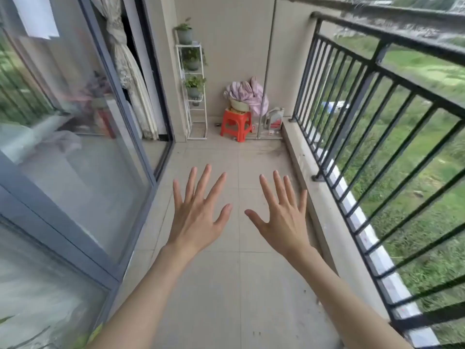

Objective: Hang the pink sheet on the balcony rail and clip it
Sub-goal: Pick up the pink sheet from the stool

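Two bare hands are held out over the tiled floor, backs up, both with fingers spread wide and holding nothing. The left hand and the right hand float side by side with a gap between the thumbs, touching neither each other nor anything else.

Well beyond the fingertips, at the far end of the balcony, the pink sheet lies bunched up in a pale basin. That basin sits on a red plastic stool in the corner. Just beside the stool, on the right hand's side, stands a grey jug against the low wall, with a thin upright pipe between them.

Out past the right hand runs the black balcony rail, its bars bare, with grass showing through. Beyond the left hand, further off and near the stool, a white wire plant stand holds several potted plants. Off to the left hand's outer side is a sliding glass door, and a pale curtain hangs behind its far edge.
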